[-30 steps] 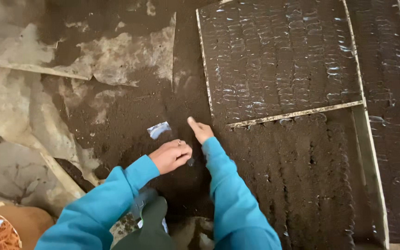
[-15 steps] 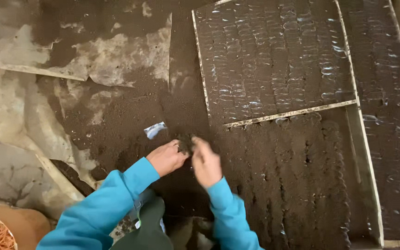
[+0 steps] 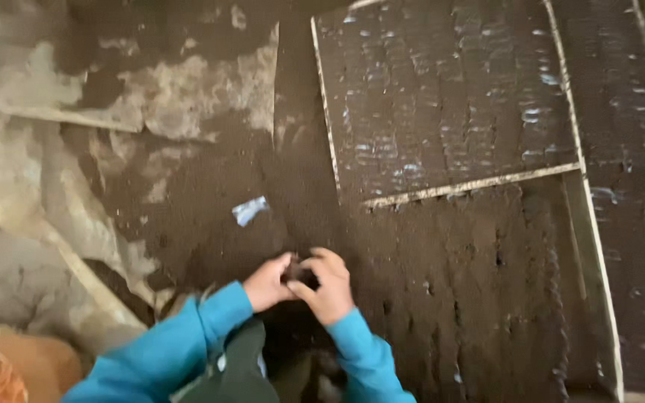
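Note:
My left hand (image 3: 267,283) and my right hand (image 3: 328,286) are pressed together low in the middle, fingers curled around a small dark lump of soil (image 3: 298,273) between them. Both arms wear bright blue sleeves. The hands hover just above a bed of dark, damp soil (image 3: 210,224). Right of the hands lies a seed tray (image 3: 487,298) filled with soil, its cells showing as rows of small holes. A small pale scrap of plastic (image 3: 250,210) lies on the soil just up and left of my left hand.
A second soil-filled tray (image 3: 449,97) with wet glints lies at the upper right, divided by pale rims (image 3: 472,185). Crumpled pale sheeting (image 3: 31,194) covers the left. An orange object (image 3: 9,369) sits at the bottom left corner.
My right hand, earlier stretched out pointing at the soil, has drawn back and joined my left hand. Both hands now close together over a bit of soil.

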